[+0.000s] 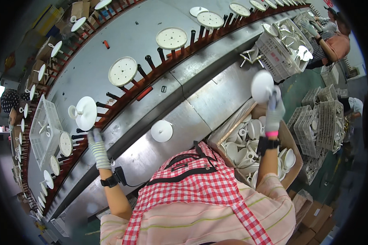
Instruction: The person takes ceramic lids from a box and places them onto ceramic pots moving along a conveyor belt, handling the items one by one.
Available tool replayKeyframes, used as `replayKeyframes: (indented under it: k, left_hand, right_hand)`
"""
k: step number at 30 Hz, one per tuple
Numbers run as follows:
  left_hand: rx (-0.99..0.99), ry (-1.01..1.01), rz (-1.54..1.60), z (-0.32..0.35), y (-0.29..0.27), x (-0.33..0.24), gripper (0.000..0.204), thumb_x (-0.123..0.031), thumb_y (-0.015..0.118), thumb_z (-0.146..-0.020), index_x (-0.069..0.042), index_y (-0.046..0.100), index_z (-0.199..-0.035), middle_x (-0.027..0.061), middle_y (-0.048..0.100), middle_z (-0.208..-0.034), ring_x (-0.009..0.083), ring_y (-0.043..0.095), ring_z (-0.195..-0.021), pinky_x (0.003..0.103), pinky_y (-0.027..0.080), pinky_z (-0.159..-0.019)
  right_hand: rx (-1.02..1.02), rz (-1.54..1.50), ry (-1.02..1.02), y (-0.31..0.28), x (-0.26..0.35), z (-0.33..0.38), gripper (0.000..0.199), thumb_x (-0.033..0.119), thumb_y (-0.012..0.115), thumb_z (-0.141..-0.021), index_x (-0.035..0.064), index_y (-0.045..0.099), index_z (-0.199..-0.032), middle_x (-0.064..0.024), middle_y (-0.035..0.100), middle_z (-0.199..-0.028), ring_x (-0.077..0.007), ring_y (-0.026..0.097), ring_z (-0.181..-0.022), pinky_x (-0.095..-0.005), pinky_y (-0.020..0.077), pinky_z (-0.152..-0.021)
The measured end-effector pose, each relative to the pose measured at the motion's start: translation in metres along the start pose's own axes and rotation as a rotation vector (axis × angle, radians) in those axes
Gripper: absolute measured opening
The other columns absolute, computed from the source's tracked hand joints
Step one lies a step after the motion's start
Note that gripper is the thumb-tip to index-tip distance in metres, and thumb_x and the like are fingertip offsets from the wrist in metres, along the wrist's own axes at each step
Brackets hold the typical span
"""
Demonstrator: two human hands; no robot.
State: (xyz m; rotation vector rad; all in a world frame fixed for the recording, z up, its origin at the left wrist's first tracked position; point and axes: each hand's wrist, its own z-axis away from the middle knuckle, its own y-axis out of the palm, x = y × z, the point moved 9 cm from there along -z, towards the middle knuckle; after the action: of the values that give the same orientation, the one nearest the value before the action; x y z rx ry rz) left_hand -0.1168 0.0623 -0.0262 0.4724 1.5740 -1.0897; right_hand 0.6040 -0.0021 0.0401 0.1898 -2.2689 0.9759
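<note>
My gloved left hand [96,145] is at the rack's edge on the left. Its fingers are stretched out just below a white round disc [86,113] with a ring-ended stem, which sits on the rack; whether they touch it I cannot tell. On the right, my gloved right hand [275,108] holds up another white disc [262,87], slightly blurred, above an open cardboard box [291,163]. White ring-ended parts [254,129] fill that box. One more white disc [162,131] with a short stem lies on the metal table [200,107] between my hands.
A curved rack [167,63] with dark-tipped pegs carries several white discs. Crates of white parts [283,51] stand at the upper right, with stacked crates [319,118] below. A white basket [45,130] is at the left. Co-workers [334,43] are at both sides.
</note>
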Motion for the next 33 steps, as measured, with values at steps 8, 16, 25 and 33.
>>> replayKeyframes:
  k: [8, 16, 25, 33]
  left_hand:
    - [0.555, 0.16, -0.135, 0.095, 0.103, -0.057, 0.032, -0.031, 0.051, -0.091, -0.002, 0.063, -0.096, 0.0069, 0.059, -0.072, 0.0136, 0.053, -0.062, 0.029, 0.043, -0.057]
    - [0.705, 0.699, -0.39, 0.111, 0.129, -0.099, 0.023, -0.019, 0.05, -0.091, -0.002, 0.056, -0.106, 0.0082, 0.06, -0.085, 0.0165, 0.058, -0.067, 0.028, 0.047, -0.062]
    - [0.338, 0.658, -0.097, 0.006, 0.322, -0.256, 0.041, -0.034, 0.042, -0.089, -0.006, 0.05, -0.118, 0.0207, 0.049, -0.122, 0.038, 0.048, -0.111, 0.042, 0.04, -0.093]
    - [0.208, 0.635, -0.413, 0.013, 0.31, -0.222, 0.04, -0.031, 0.047, -0.084, -0.004, 0.05, -0.113, 0.0225, 0.051, -0.114, 0.0362, 0.052, -0.103, 0.043, 0.042, -0.089]
  right_hand:
    - [0.359, 0.3, -0.16, 0.182, 0.158, -0.195, 0.045, 0.043, 0.038, -0.089, 0.0062, 0.059, -0.104, -0.0216, 0.063, -0.094, -0.0408, 0.057, -0.092, -0.0454, 0.0443, -0.08]
    - [0.533, 0.362, -0.394, 0.241, 0.247, -0.171, 0.04, 0.039, 0.038, -0.089, 0.0078, 0.063, -0.096, -0.0196, 0.063, -0.096, -0.0366, 0.059, -0.093, -0.0427, 0.0454, -0.086]
    - [0.522, 0.198, -0.536, 0.258, 0.257, -0.113, 0.027, 0.031, 0.046, -0.087, 0.0092, 0.058, -0.098, -0.0181, 0.061, -0.095, -0.0356, 0.058, -0.09, -0.0444, 0.0457, -0.08]
    - [0.553, -0.22, 0.013, 0.327, 0.228, -0.089, 0.037, 0.028, 0.051, -0.085, 0.0073, 0.055, -0.116, -0.021, 0.056, -0.115, -0.0354, 0.053, -0.108, -0.0424, 0.0429, -0.091]
